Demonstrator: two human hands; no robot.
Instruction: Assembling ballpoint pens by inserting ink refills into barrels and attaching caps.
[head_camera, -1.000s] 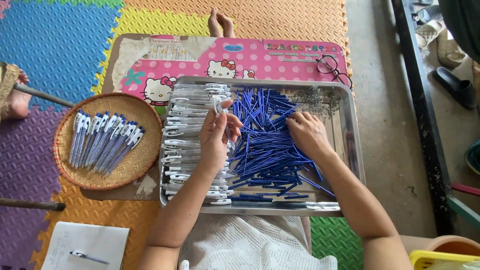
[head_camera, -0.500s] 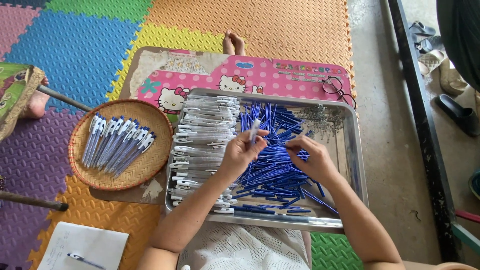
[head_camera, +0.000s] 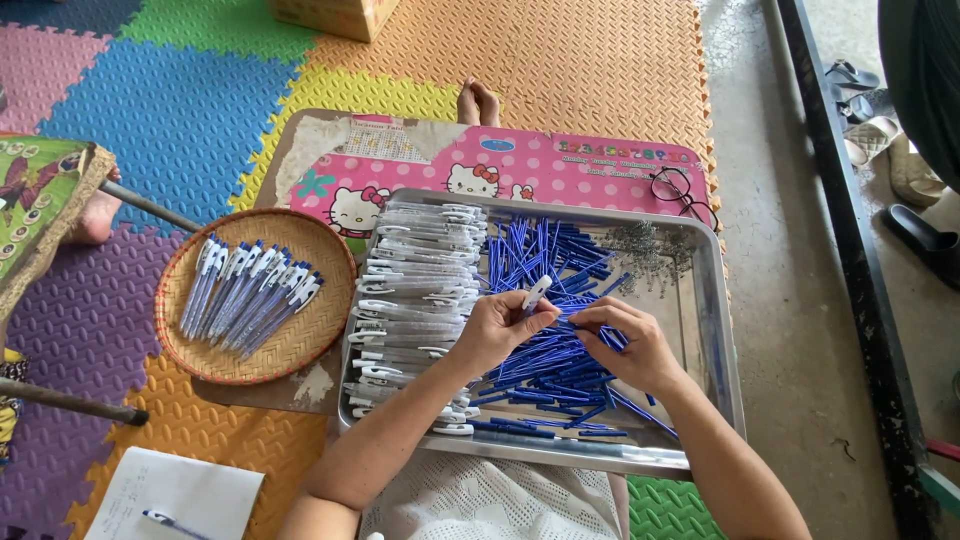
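The fingers of the left hand (head_camera: 497, 328) pinch a clear pen barrel (head_camera: 535, 294) near its white tip, holding it slanted upward over the middle of the metal tray (head_camera: 722, 330). The right hand (head_camera: 628, 342) meets it from the other side, its fingers pressed together on a thin blue refill (head_camera: 583, 322) just beside the barrel's lower end. Both hands hover above a loose heap of blue refills (head_camera: 545, 260) that fills the centre of the tray. To the left inside the tray lies a stack of clear barrels with white clips (head_camera: 415, 290); in the far right corner sits a scatter of small metal springs (head_camera: 650, 246). The tray rests on a pink cartoon-printed surface (head_camera: 540, 165), with a pair of glasses (head_camera: 683, 192) at its right end. Left of the tray, a round woven basket (head_camera: 200, 345) holds finished blue-and-white pens (head_camera: 250, 295).
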